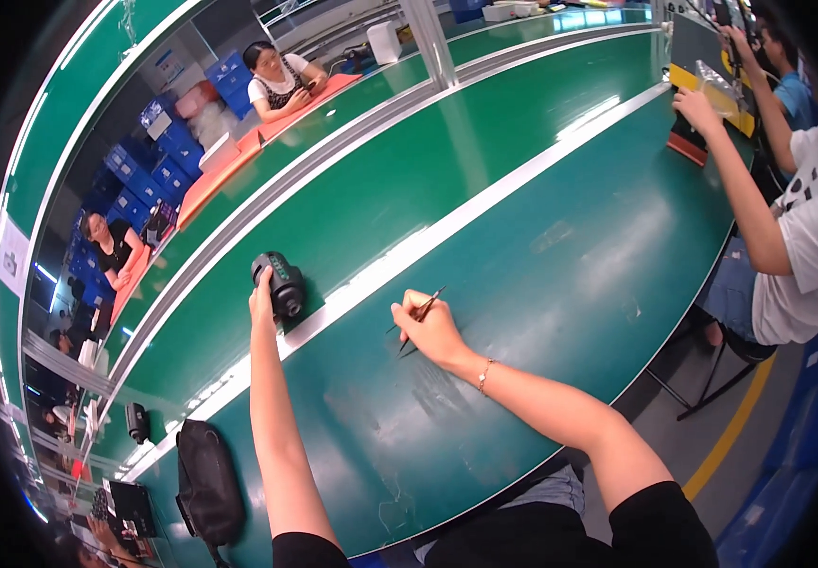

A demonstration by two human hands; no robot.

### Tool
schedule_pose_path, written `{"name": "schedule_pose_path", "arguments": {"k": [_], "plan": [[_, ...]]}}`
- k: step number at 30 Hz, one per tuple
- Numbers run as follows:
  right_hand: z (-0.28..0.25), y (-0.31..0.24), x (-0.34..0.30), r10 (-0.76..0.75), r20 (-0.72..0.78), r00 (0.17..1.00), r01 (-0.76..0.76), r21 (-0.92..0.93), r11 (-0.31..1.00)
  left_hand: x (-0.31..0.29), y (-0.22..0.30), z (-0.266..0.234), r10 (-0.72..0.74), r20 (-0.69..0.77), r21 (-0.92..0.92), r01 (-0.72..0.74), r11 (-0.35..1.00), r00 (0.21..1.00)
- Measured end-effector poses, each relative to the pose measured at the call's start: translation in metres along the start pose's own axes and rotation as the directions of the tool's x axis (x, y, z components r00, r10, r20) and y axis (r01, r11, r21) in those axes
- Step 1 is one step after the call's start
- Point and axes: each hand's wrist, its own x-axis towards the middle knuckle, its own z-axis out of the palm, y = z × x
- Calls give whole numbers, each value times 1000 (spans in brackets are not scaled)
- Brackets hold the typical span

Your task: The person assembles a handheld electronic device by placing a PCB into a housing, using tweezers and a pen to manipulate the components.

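Note:
My left hand (262, 295) is closed around the side of a black cylindrical device (286, 287) with a stubby round end. The device is at the near edge of the green belt, by the pale metal rail (352, 295). Over the dark green table (541, 322), my right hand (435, 333) is closed in a pen-like grip on dark, thin-pointed tweezers (435, 295). One end of the tweezers points up and right, while thin tips show below the fingers. The tweezers are apart from the device.
A black zipped pouch (208, 485) lies left of my left forearm. Farther left, a similar black device (137, 422) stands on the green belt (371, 204). At right a co-worker's arm (745, 189) reaches over the table. Two people sit beyond the belt at orange-topped benches (229, 170).

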Motion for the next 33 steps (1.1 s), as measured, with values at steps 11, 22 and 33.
{"name": "schedule_pose_path", "arguments": {"k": [11, 22, 33], "plan": [[-3, 0, 2, -12, -2, 1000, 12, -9, 1000, -49, -20, -2, 617, -102, 385, -541, 748, 781], [2, 3, 6, -36, -15, 999, 35, -50, 998, -367, -36, 4, 283, 873, -483, -786, 387, -397], [-2, -12, -2, 122, 30, 992, -124, 92, 988, -359, -95, -9, 262, 784, -619, -736, 275, -562]]}}
